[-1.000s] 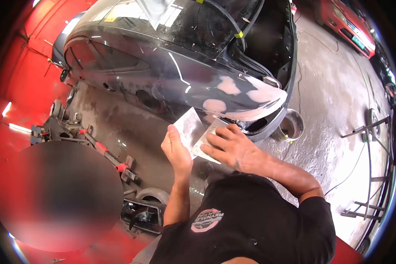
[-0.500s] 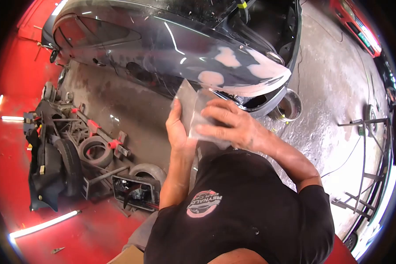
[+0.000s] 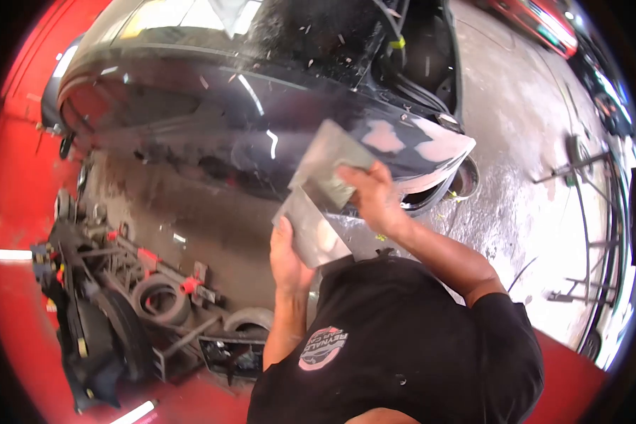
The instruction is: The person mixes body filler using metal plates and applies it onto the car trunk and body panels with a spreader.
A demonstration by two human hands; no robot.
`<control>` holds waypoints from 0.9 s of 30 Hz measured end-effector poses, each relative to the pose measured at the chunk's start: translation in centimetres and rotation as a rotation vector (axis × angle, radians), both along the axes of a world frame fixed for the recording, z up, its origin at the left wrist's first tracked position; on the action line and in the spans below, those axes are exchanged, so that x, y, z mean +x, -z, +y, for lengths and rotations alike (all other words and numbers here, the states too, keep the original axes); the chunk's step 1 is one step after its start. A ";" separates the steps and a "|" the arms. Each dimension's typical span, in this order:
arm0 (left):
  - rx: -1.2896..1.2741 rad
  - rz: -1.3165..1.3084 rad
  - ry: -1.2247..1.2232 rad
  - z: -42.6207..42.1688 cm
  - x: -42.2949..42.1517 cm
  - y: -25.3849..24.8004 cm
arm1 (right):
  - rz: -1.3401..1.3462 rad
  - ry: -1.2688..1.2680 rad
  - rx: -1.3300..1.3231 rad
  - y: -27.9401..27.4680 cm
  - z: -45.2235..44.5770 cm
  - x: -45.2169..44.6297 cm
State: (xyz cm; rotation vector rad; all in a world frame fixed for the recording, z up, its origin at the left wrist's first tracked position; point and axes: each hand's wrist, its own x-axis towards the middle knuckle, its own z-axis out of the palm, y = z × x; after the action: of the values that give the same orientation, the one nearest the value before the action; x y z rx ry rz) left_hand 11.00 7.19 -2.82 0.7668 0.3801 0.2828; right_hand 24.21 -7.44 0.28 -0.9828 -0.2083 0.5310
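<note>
My left hand [image 3: 290,258] grips a thin, shiny metal plate [image 3: 314,226] by its left edge, thumb on top. A pale spot, perhaps a reflection or some paste, shows on it. In my right hand [image 3: 376,196] is a second flat, grey-green sheet [image 3: 325,155], pinched at its right side; I cannot tell its material. It is held just beyond the metal plate, and their edges overlap in view. Past both stands a dark car [image 3: 212,134] with pale patches [image 3: 434,145] of filler or primer on its front corner.
Tyres [image 3: 161,300], metal bars and a dark car panel [image 3: 95,318] lie on the floor at left. A black metal frame [image 3: 590,233] stands at right. A round container [image 3: 468,177] sits by the car's front, and a red car [image 3: 544,27] is farther off.
My right hand has come off the left-hand plate and moved up and away, with the grey-green sheet now in plain view. The view has shifted, showing more of the car's top.
</note>
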 end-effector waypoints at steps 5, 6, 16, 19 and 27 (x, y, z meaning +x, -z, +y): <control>-0.051 -0.162 0.129 5.6 3.4 -0.1 | -0.180 -0.116 -0.088 -2.4 5.9 0.2; -0.067 -0.224 0.168 7.1 4.0 -0.4 | -0.408 -0.007 -0.190 -2.3 6.3 1.0; -0.022 -0.158 0.064 17.6 6.9 -0.3 | -0.858 0.661 -1.454 -0.4 8.3 15.8; -0.070 -0.186 -0.066 22.0 6.6 -1.0 | -1.257 0.259 -0.554 -7.2 14.4 9.1; 0.019 -0.168 -0.436 32.5 1.2 -2.4 | -1.178 0.808 -1.138 -2.8 8.7 17.5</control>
State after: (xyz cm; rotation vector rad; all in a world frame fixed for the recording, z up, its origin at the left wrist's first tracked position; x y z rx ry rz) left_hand 12.19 39.67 -0.38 0.6674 0.3828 0.7560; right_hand 41.71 1.24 3.06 -2.2647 -0.5336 -0.8669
